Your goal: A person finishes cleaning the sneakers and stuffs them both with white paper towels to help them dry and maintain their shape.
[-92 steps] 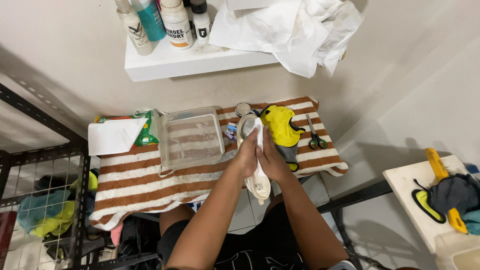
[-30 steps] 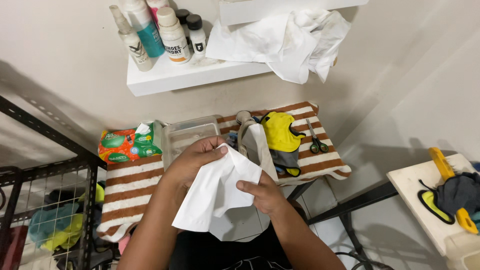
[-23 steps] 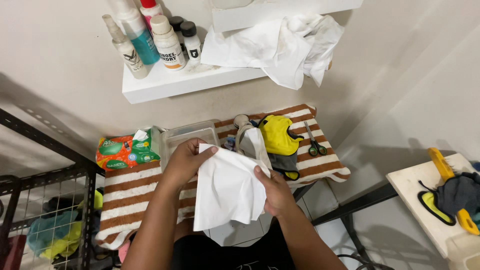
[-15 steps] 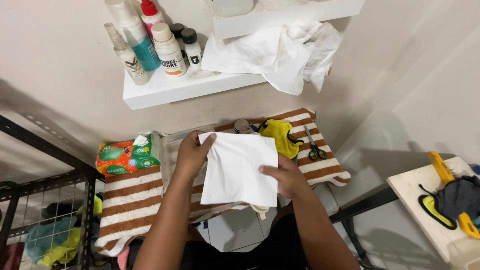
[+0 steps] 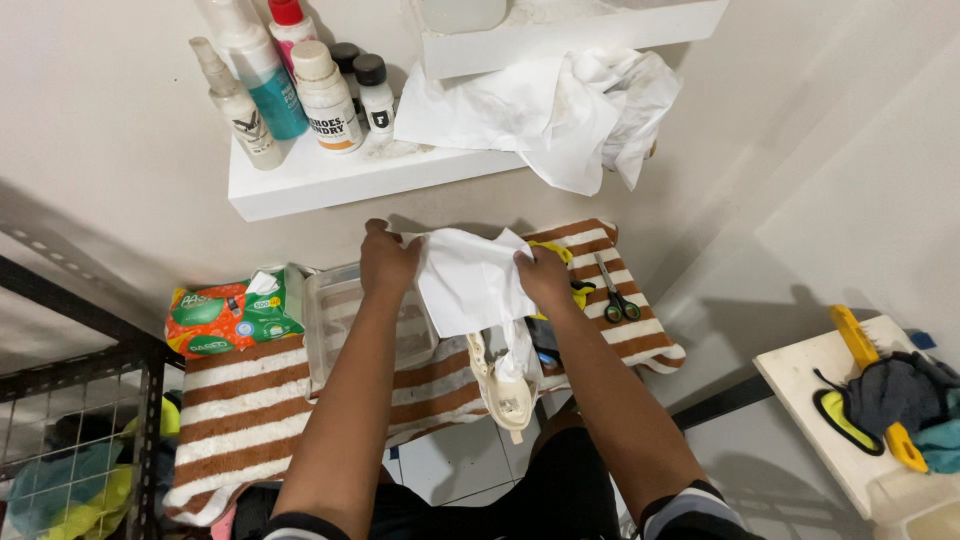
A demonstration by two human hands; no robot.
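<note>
Hands up at twelve o'clock of the head view: the left hand (image 5: 388, 262) and the right hand (image 5: 545, 275) stretch a white cloth (image 5: 470, 280) between them, each set of fingers pinched shut on a top corner. The cloth hangs open over the brown-and-white striped towel (image 5: 250, 400) that covers the surface. Below the cloth, toward six o'clock, a pale shoe (image 5: 503, 385) dangles; what holds it up is hidden behind the cloth. Just at nine o'clock of the left hand sits a clear plastic tray (image 5: 335, 310), and beyond it an orange-and-green wipes pack (image 5: 235, 315). At three o'clock of the right hand, scissors (image 5: 613, 295) lie on the towel. Up at twelve, a white shelf (image 5: 330, 180) carries bottles (image 5: 300, 80) and crumpled white paper (image 5: 560, 110).
</note>
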